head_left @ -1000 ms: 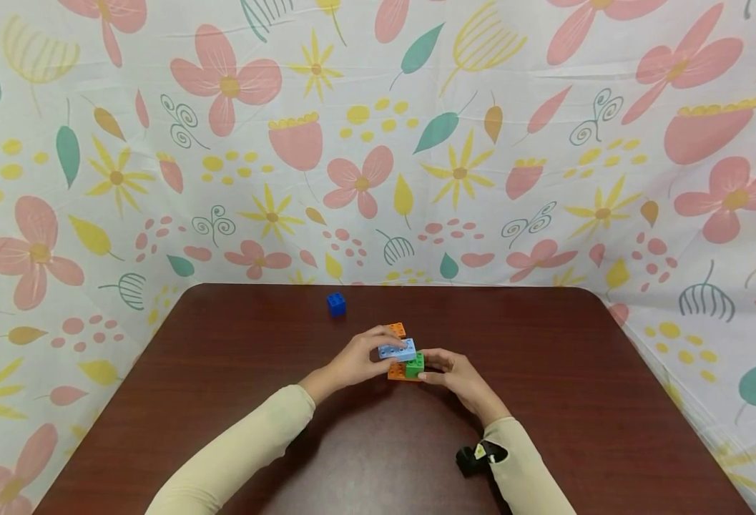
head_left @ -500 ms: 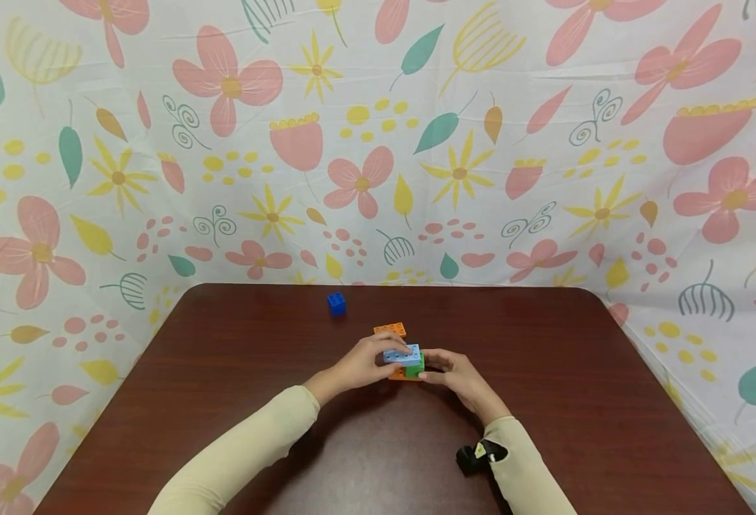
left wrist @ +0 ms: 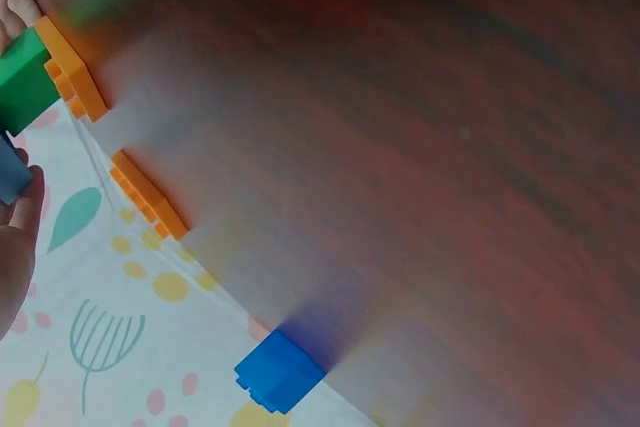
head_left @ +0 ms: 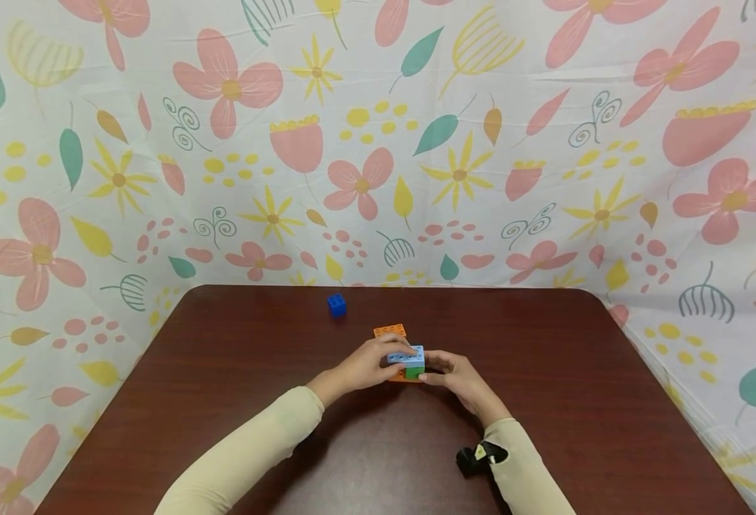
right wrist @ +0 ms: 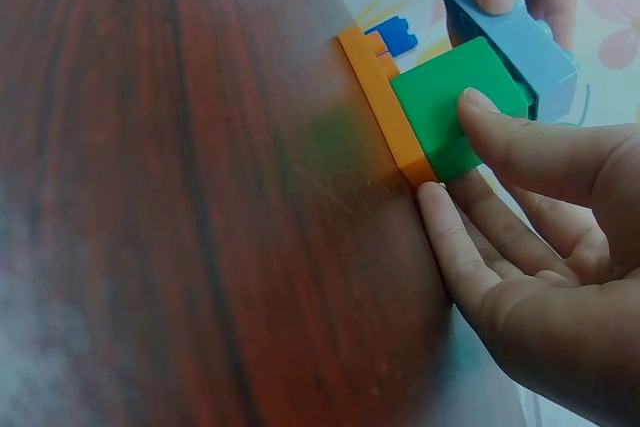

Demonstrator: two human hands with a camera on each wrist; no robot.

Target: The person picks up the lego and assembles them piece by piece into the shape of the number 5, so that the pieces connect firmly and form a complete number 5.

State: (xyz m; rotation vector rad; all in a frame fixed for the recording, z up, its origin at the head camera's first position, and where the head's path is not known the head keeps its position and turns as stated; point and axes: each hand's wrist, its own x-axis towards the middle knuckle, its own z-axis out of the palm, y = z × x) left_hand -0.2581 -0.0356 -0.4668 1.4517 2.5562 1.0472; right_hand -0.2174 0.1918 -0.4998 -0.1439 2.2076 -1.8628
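My left hand [head_left: 366, 363] pinches a light blue brick [right wrist: 540, 59] between thumb and fingers, right over a green brick [right wrist: 440, 107]. In the right wrist view the blue brick sits slightly tilted at the green one's studs; whether it is pressed down fully, I cannot tell. The green brick stands on one end of a thin orange plate [right wrist: 380, 112] lying on the table. My right hand [head_left: 458, 378] grips the green brick and plate from the right, thumb on the green side, a fingertip at the plate's edge. Fingers hide part of the blue brick in the head view.
Just behind the stack lies a second orange plate [head_left: 390, 330]. A dark blue brick [head_left: 336, 305] stands farther back to the left, near the far edge of the brown table [head_left: 255, 322]. A flowered cloth [head_left: 365, 143] hangs behind it.
My left hand has carried the light blue brick right and slightly toward me, from partly beside the green brick to over it. The second orange plate shows more. My right hand stays put.
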